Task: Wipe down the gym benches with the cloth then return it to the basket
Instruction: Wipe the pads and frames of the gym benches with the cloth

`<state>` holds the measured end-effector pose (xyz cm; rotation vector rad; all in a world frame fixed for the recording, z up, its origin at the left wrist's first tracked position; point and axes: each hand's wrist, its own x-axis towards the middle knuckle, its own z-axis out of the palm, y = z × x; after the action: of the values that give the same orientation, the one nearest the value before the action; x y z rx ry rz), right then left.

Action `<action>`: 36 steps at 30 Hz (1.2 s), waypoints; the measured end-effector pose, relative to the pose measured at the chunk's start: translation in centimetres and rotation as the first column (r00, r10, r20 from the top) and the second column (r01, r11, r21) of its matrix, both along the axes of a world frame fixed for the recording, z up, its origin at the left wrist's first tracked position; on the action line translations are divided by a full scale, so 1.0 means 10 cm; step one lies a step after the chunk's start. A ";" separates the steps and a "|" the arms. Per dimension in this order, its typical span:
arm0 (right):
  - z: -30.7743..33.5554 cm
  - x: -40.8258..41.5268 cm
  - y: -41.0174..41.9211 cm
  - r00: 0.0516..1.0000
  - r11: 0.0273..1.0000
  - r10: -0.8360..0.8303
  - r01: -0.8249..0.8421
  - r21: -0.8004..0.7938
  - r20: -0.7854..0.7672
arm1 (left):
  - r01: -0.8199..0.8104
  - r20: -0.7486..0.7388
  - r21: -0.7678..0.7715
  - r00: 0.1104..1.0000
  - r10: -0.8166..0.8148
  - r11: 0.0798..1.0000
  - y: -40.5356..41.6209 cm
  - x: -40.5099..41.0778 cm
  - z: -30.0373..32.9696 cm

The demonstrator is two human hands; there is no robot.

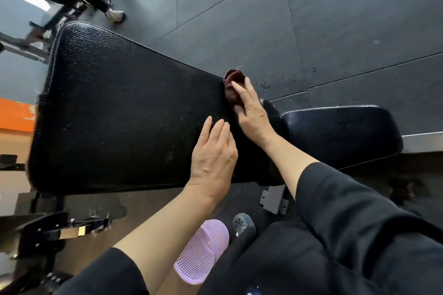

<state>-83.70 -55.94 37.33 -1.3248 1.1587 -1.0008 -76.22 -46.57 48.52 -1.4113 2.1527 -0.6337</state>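
A wide black padded bench back (124,112) fills the middle of the view, with a smaller black seat pad (342,132) to its right. A dark red cloth (233,86) lies bunched at the narrow right end of the back pad. My right hand (251,112) lies over the cloth with straight fingers, pressing it onto the pad's edge. My left hand (213,153) rests flat on the pad just beside it, fingers straight, holding nothing. A lilac mesh basket (201,251) sits low on the floor by my legs.
Dark rubber floor tiles (311,19) spread beyond the bench. The bench's metal frame and bracket (274,199) show below the pads. A person's legs in pale trainers (115,14) stand at the top left. My grey clog (244,225) is beside the basket.
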 end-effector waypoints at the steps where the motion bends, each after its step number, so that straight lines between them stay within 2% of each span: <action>1: -0.08 -0.05 -0.01 1.000 0.998 -0.002 0.003 0.063 -0.011 | -0.008 0.004 0.001 1.000 0.008 1.000 0.01 0.00 0.01; 4: -0.26 -0.19 0.13 0.997 0.969 -0.047 0.060 0.239 -0.062 | -0.010 0.000 -0.003 1.000 0.010 1.000 0.08 -0.02 0.03; 6: -0.21 -0.16 0.31 0.993 0.955 -0.082 0.101 0.278 -0.080 | -0.018 -0.016 -0.012 1.000 0.018 1.000 0.15 -0.03 0.03; 8: -0.04 -0.08 0.43 0.995 0.975 -0.098 0.099 0.199 -0.014 | -0.019 -0.042 -0.022 0.999 0.018 1.000 0.22 -0.02 0.03; 11: 0.04 -0.05 0.41 0.997 0.999 -0.006 0.003 0.042 0.075 | -0.017 -0.110 -0.030 0.994 0.014 0.999 0.36 0.02 0.01; 12: -0.02 -0.08 0.41 0.997 0.998 -0.007 0.002 0.065 0.073 | -0.016 -0.133 -0.025 0.991 0.012 1.000 0.43 0.03 0.02; 15: -0.19 -0.19 0.60 0.994 0.933 -0.110 0.100 0.345 0.009 | -0.005 -0.195 -0.054 0.981 -0.006 0.999 0.63 0.08 0.06; 16: -0.14 -0.18 0.74 0.991 0.916 -0.137 0.131 0.379 -0.012 | -0.007 -0.216 -0.065 0.976 -0.007 0.998 0.70 0.11 0.08; 17: -0.02 -0.13 0.86 0.990 0.928 -0.142 0.137 0.347 -0.009 | -0.009 -0.238 -0.084 0.971 -0.011 0.996 0.76 0.14 0.10; 19: 0.35 0.04 0.98 0.991 0.979 -0.113 0.099 0.176 0.072 | 0.006 -0.267 -0.152 0.963 -0.046 0.988 0.86 0.23 0.13; 21: 0.77 0.19 0.98 0.985 1.000 -0.016 0.016 0.000 0.172 | 0.019 -0.296 -0.232 0.951 -0.089 0.973 0.94 0.31 0.18; 23: 0.94 0.29 1.03 0.980 0.990 0.083 -0.060 -0.130 0.181 | 0.010 -0.325 -0.295 0.939 -0.110 0.956 1.01 0.39 0.24; 24: 0.90 0.29 1.09 0.983 0.988 0.071 -0.046 -0.147 0.172 | 0.014 -0.329 -0.312 0.936 -0.122 0.950 1.06 0.44 0.27; 25: 0.74 0.26 1.12 0.986 0.995 0.017 0.000 -0.099 0.165 | 0.017 -0.325 -0.312 0.937 -0.124 0.950 1.07 0.48 0.28; 28: 0.21 0.04 1.31 0.977 0.950 -0.212 0.200 0.240 0.026 | 0.062 -0.311 -0.306 0.937 -0.161 0.950 1.10 0.60 0.30; 29: 0.16 0.02 1.37 0.972 0.920 -0.234 0.232 0.316 -0.032 | 0.079 -0.302 -0.302 0.937 -0.174 0.950 1.09 0.64 0.30; 30: 0.19 0.06 1.42 0.967 0.911 -0.244 0.253 0.327 -0.068 | 0.096 -0.296 -0.300 0.937 -0.188 0.949 1.10 0.67 0.30; 32: 0.48 0.24 1.46 0.968 0.947 -0.248 0.250 0.200 -0.038 | 0.120 -0.288 -0.309 0.934 -0.213 0.944 1.13 0.71 0.30; 34: 0.87 0.43 1.53 0.977 0.982 -0.187 0.187 0.010 0.100 | 0.129 -0.294 -0.315 0.929 -0.225 0.940 1.18 0.78 0.32; 36: 0.98 0.53 1.65 0.976 0.979 -0.130 0.154 -0.135 0.176 | 0.142 -0.302 -0.306 0.923 -0.238 0.941 1.22 0.86 0.34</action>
<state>-78.43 -39.46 47.12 -1.2591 1.0800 -1.2986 -67.63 -34.32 51.91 -1.5566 2.5766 -0.8501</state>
